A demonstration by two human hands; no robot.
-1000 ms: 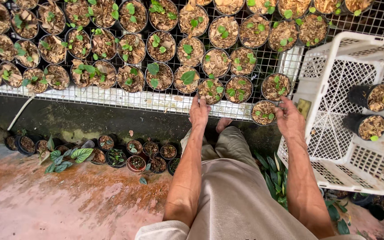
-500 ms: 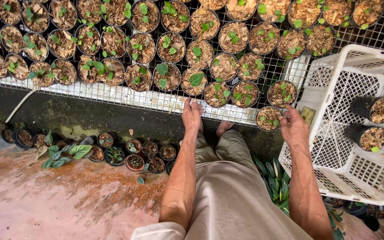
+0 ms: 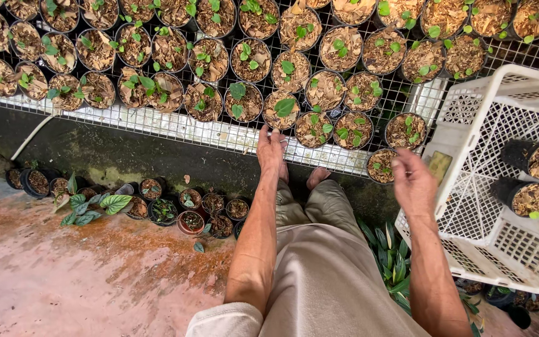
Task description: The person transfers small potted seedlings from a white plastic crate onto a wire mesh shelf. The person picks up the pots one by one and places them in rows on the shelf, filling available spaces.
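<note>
Left hand (image 3: 272,150) flat, released on wire bench (image 3: 176,128); right hand (image 3: 414,184) loose beside pot (image 3: 382,166), white crate (image 3: 500,181) adjacent

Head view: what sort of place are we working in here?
Most likely a plant nursery: rows of small black seedling pots on a wire mesh bench, a white plastic crate holding two pots, and more potted plants on the wet floor.

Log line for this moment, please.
left hand: flat on wire bench edge, empty | right hand: blurred, beside small seedling pot, grip unclear | white crate: two pots
</note>
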